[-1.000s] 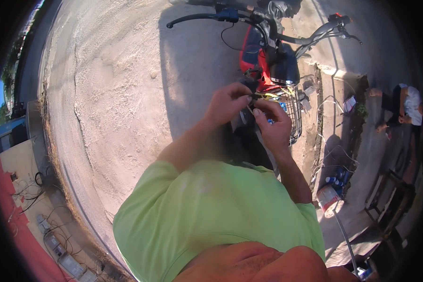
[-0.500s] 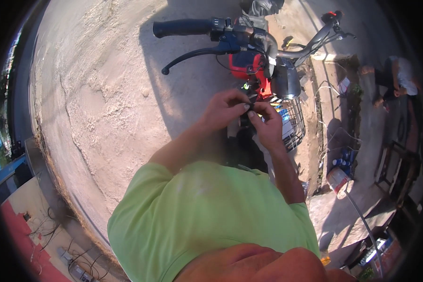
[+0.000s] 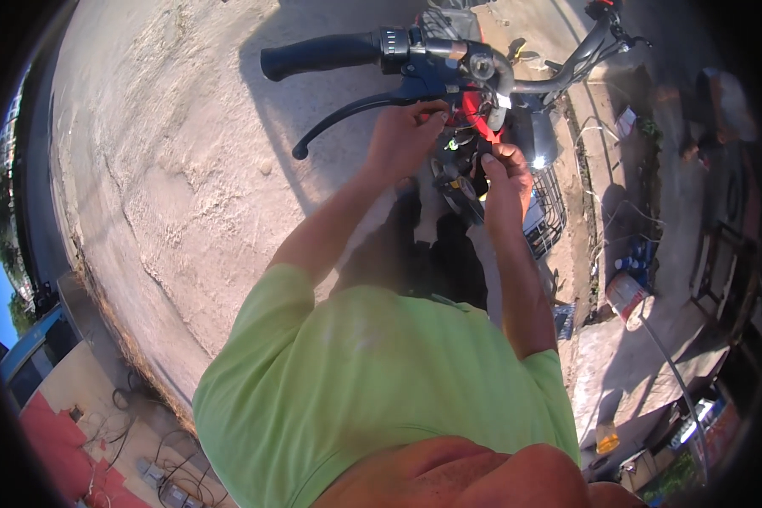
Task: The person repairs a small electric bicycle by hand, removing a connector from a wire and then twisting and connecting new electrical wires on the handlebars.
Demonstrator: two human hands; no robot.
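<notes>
In front of me stands a two-wheeler with a black handlebar (image 3: 567,72), a black rubber grip (image 3: 326,56) and a curved black brake lever (image 3: 334,117) on the left. My left hand (image 3: 402,142) is just below the lever's inner end, fingers pinched together; anything between them is too small to make out. To its right and a little lower, my right hand (image 3: 510,179) is closed with thumb against fingers, on a small black piece (image 3: 483,159). Behind the hands show the red body part (image 3: 476,108) and thin cables.
A black wire basket (image 3: 552,207) sits to the right of my right hand. Farther right are a white-and-red bucket (image 3: 628,300), a blurred person (image 3: 720,110) and a dark metal frame (image 3: 720,271). Rough pale concrete ground (image 3: 161,186) spreads across the left.
My hands, together around a small black piece before, have come apart. The left moved up toward the brake lever; the right shifted right, with the black piece. The handlebar sits slightly differently in view.
</notes>
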